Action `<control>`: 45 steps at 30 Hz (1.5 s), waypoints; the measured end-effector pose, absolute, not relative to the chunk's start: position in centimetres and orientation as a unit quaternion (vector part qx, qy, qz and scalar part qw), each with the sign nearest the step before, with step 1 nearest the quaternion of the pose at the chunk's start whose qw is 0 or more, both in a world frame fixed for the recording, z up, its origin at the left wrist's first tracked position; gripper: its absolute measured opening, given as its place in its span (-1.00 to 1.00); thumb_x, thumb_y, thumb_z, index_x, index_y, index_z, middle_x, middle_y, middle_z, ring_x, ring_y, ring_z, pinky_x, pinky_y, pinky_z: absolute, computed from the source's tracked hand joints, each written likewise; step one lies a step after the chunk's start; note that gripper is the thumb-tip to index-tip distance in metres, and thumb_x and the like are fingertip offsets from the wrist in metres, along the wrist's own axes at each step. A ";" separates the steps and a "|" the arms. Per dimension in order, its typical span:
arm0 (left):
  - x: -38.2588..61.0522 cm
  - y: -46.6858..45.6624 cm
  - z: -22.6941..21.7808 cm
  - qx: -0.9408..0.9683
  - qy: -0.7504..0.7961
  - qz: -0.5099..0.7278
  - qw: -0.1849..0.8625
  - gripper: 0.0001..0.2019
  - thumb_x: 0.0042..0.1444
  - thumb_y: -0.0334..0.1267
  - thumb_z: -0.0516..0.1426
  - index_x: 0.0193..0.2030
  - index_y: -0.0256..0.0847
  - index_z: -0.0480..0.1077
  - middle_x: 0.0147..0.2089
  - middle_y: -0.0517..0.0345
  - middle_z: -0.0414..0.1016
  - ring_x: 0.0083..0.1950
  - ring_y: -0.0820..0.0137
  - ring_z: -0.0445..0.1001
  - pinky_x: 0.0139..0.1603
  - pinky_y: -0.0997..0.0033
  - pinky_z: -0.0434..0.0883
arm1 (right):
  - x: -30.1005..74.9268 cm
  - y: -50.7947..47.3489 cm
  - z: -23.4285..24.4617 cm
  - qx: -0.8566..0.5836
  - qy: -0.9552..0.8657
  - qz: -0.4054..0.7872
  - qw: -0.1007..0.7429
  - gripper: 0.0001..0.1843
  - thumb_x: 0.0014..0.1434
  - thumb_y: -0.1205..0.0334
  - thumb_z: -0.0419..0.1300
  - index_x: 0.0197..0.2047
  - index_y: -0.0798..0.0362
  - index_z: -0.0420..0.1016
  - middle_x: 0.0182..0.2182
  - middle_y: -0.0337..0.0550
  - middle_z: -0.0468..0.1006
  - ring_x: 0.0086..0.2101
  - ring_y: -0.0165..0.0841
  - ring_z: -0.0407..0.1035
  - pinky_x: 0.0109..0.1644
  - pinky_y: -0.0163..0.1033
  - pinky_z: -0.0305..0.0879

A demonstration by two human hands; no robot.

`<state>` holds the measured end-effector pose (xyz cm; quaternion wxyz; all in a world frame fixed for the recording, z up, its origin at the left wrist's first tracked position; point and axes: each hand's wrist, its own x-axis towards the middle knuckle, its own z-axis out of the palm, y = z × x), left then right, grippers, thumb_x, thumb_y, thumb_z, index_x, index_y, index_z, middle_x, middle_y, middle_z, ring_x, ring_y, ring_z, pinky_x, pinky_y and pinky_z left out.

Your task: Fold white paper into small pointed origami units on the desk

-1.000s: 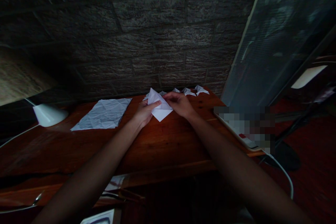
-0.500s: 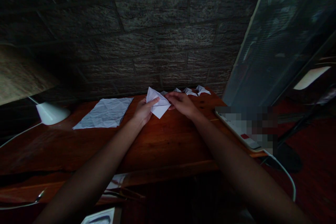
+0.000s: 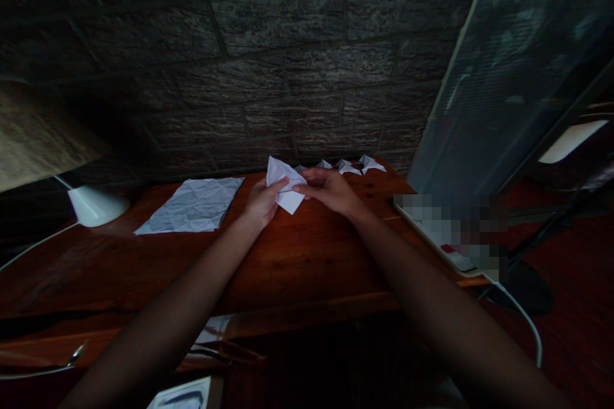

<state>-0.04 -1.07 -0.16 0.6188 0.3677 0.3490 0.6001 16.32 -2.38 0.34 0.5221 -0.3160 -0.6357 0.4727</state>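
A white folded paper is held between both hands above the wooden table. My left hand grips its left edge, with the thumb lying across the front. At the right edge, my right hand pinches the paper, its thumb also on the front face. The paper has a pointed top and a pointed lower corner, with a crease across the middle. Behind my right hand stand several small folded paper pieces in a row along the wall; the leftmost is partly hidden.
Creased white sheets lie on the wooden table, left of my hands. Farther left is a lamp with a white base. A partly blurred-out flat device with a white cable sits at the right edge. A stone wall rises behind.
My right thumb has moved left onto the front of the folded paper, and the fingers have shifted slightly left. My left hand keeps its grip.
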 end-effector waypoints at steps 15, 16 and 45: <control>0.0 -1.3 -0.6 0.461 0.376 0.582 0.554 -0.62 -0.36 -0.26 0.46 -0.32 -0.30 0.57 -0.33 0.09 0.62 -0.36 0.39 0.51 -0.21 0.38 0.43 | 16.2 -1.9 -0.6 -0.372 -0.666 0.350 0.543 -0.87 0.07 0.21 0.31 -0.28 0.06 0.55 -0.31 -0.15 0.64 -0.40 -0.37 0.48 -0.37 -0.27 0.44; 0.0 -1.3 -0.6 0.465 0.375 0.583 0.552 -0.62 -0.36 -0.25 0.46 -0.32 -0.30 0.57 -0.32 0.09 0.62 -0.36 0.39 0.51 -0.21 0.38 0.42 | 16.2 -1.9 -0.6 -0.369 -0.668 0.345 0.546 -0.86 0.08 0.20 0.30 -0.28 0.06 0.55 -0.31 -0.15 0.64 -0.40 -0.37 0.49 -0.36 -0.27 0.44; 0.5 -1.3 -0.8 0.441 0.355 0.624 0.539 -0.62 -0.34 -0.09 0.46 -0.39 -0.26 0.55 -0.42 0.16 0.59 -0.45 0.45 0.45 -0.35 0.46 0.39 | 15.9 -2.5 -0.2 -0.392 -0.682 0.277 0.552 -0.90 0.11 0.24 0.28 -0.28 0.03 0.61 -0.29 -0.15 0.67 -0.24 -0.28 0.53 -0.19 -0.21 0.48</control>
